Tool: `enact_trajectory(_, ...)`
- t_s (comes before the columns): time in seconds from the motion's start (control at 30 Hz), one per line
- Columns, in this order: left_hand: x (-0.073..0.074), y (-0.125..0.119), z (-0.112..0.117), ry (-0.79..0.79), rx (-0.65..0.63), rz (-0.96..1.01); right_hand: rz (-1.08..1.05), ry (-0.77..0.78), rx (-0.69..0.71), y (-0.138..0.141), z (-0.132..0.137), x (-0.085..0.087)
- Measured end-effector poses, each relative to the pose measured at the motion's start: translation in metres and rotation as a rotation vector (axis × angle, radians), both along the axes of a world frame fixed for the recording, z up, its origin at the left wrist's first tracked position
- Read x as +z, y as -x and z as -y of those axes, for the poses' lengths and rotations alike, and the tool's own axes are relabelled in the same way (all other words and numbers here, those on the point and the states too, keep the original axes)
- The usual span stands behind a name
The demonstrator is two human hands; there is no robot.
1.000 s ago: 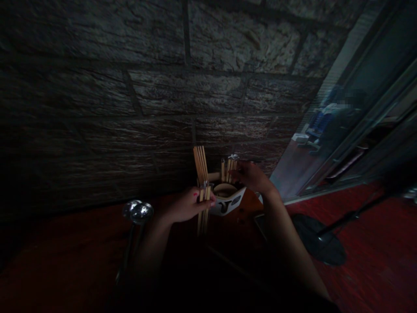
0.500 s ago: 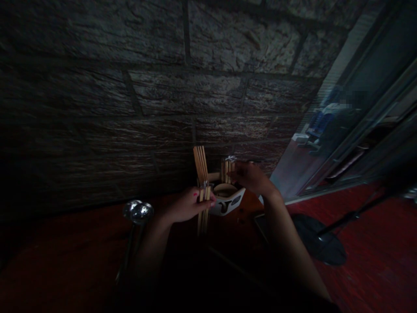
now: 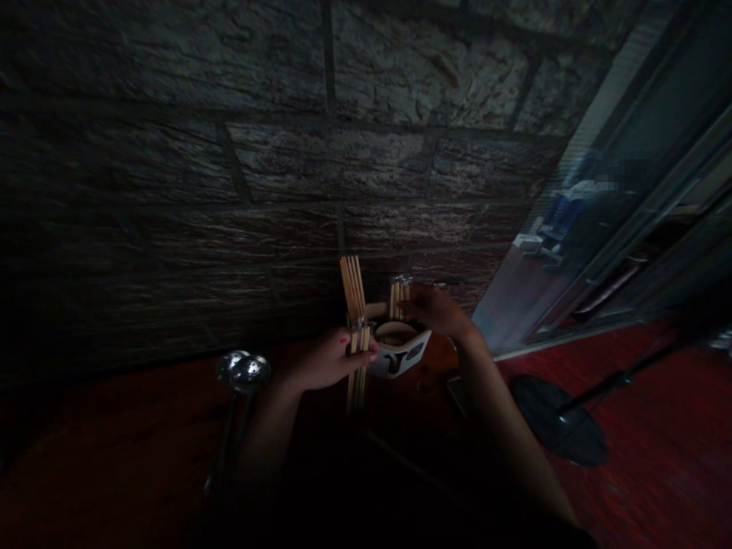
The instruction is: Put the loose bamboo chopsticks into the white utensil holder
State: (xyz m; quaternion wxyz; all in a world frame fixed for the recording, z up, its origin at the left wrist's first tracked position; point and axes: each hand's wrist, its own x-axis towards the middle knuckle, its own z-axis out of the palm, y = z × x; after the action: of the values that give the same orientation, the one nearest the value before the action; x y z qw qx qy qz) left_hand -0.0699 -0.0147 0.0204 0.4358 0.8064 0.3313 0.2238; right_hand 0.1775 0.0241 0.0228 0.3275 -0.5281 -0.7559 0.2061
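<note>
My left hand (image 3: 329, 360) is closed round a bundle of wooden chopsticks (image 3: 354, 305) held upright, their ends sticking out above and below my fist. My right hand (image 3: 433, 309) is pinched on a smaller bunch of chopsticks (image 3: 399, 297) that stands over a white holder with dark markings (image 3: 403, 352). The holder sits on a dark red table (image 3: 114, 442) close to the stone wall.
Two metal ladles (image 3: 243, 369) lie on the table to the left of my left arm. A stone block wall (image 3: 286, 152) rises right behind the holder. To the right are a glass door (image 3: 600, 213), a red floor and a dark round stand base (image 3: 559, 431).
My right hand has shifted slightly left with its small bunch of chopsticks, over the holder. My left hand and its bundle have stayed in place.
</note>
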Motion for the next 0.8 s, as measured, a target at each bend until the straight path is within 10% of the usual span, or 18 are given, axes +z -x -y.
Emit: enact_trajectory(0.8,0.0011,0.0008,-0.0001,-0.039,-0.004,-0.006,-0.055,0.047,0.026,0.0002,0.0021,0.0014)
